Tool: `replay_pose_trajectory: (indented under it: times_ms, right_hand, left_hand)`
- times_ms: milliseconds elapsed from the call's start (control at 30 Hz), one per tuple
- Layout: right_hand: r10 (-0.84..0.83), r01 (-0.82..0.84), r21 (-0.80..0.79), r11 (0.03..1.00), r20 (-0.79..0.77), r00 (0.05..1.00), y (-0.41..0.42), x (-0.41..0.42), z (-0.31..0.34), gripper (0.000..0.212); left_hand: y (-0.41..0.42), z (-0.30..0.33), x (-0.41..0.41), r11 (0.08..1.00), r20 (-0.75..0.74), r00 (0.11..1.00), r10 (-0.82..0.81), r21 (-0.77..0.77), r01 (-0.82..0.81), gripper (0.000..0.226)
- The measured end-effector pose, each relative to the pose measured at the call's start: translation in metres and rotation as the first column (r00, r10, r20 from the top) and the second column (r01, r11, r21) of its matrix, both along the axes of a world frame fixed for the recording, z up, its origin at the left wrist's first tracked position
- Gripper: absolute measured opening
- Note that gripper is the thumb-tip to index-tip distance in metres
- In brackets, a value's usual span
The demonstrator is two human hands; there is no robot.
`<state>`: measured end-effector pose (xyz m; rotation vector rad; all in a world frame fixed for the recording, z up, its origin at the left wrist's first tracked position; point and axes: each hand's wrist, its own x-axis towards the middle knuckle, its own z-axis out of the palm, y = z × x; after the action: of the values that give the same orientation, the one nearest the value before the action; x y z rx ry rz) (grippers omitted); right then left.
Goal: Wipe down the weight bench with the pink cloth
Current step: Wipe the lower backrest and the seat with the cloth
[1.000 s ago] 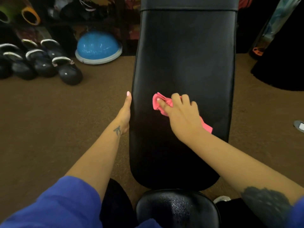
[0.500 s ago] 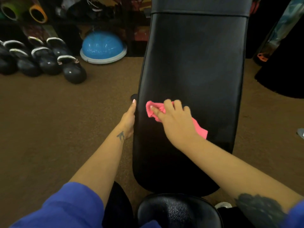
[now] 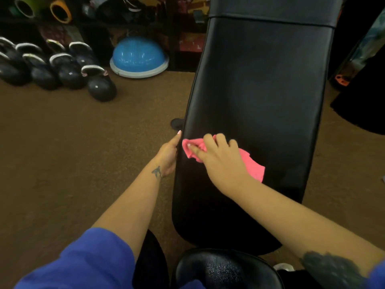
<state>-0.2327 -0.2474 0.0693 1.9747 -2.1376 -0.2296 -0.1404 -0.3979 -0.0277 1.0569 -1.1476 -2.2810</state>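
Observation:
A long black padded weight bench (image 3: 258, 90) runs away from me down the middle of the view. On its left half lies a crumpled pink cloth (image 3: 253, 164), pressed down under my right hand (image 3: 220, 161), whose fingers curl over the cloth's bunched left end near the bench's left edge. My left hand (image 3: 168, 155) rests flat against the bench's left side, fingers straight and pointing forward. A smaller black seat pad (image 3: 225, 270) sits just below the long pad, closest to me.
Brown carpet (image 3: 83, 153) surrounds the bench. Several black kettlebells (image 3: 68, 71) line the far left floor beside a blue half-dome balance trainer (image 3: 138, 57). Dark shelves with gear stand behind. A black mat (image 3: 358, 105) lies at the right.
My right hand has slid the pink cloth leftward across the pad, close to the left edge. My left hand stays on the bench's side. The view shifted slightly.

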Motion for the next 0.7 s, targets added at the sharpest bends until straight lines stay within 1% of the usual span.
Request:
replay_pose_trajectory:
  times_ms: [67,133,200,300,400,433,500,533,567,633,700]
  right_hand:
    - [0.044,-0.043,0.048,0.998,-0.019,0.999,0.007,-0.008,-0.007,0.069]
    - [-0.023,0.023,-0.009,1.000,-0.048,0.999,0.009,-0.019,-0.004,0.067]
    - [-0.088,0.087,-0.025,0.996,-0.065,0.994,0.002,-0.025,0.003,0.068]
    - [-0.120,0.119,-0.062,0.991,-0.024,0.992,-0.010,-0.011,0.006,0.067]
    - [-0.033,0.030,-0.056,0.998,-0.052,0.998,-0.013,0.012,-0.007,0.065]
    - [0.004,-0.004,-0.013,1.000,-0.057,0.998,-0.008,0.017,-0.011,0.066]
    - [0.068,-0.068,0.077,0.995,-0.002,0.998,0.004,0.016,-0.015,0.069]
    - [0.071,-0.074,0.106,0.992,0.032,0.997,0.010,0.010,-0.012,0.070]
    - [0.048,-0.053,0.109,0.993,0.043,0.998,0.015,0.003,-0.009,0.070]
    - [-0.039,0.039,0.072,0.997,0.003,0.999,0.015,-0.007,-0.004,0.069]
    - [-0.105,0.105,0.029,0.994,-0.007,0.994,0.005,-0.009,-0.003,0.068]
  left_hand:
    - [0.001,-0.003,0.002,1.000,0.011,1.000,-0.006,0.001,0.006,0.045]
    - [0.003,-0.007,0.002,1.000,0.031,1.000,-0.003,0.006,0.003,0.046]
    - [0.006,-0.010,0.003,1.000,0.009,1.000,0.000,0.017,-0.001,0.048]
    - [0.009,-0.011,0.004,1.000,-0.022,1.000,-0.012,0.022,0.013,0.048]
    - [0.009,-0.017,0.007,1.000,0.022,0.999,0.024,-0.009,-0.024,0.049]
    - [0.009,-0.020,0.007,0.999,0.047,0.998,0.038,-0.018,-0.038,0.051]
    - [0.009,-0.026,0.007,0.999,0.073,0.997,0.041,-0.015,-0.040,0.051]
    - [0.010,-0.026,0.007,0.999,0.071,0.997,0.040,-0.001,-0.040,0.049]
    - [0.010,-0.025,0.007,0.999,0.062,0.997,0.045,0.015,-0.046,0.048]
    - [0.011,-0.023,0.006,0.999,0.036,0.998,0.048,0.023,-0.049,0.048]
    - [0.014,-0.023,0.006,0.999,0.032,0.999,0.036,0.005,-0.036,0.047]
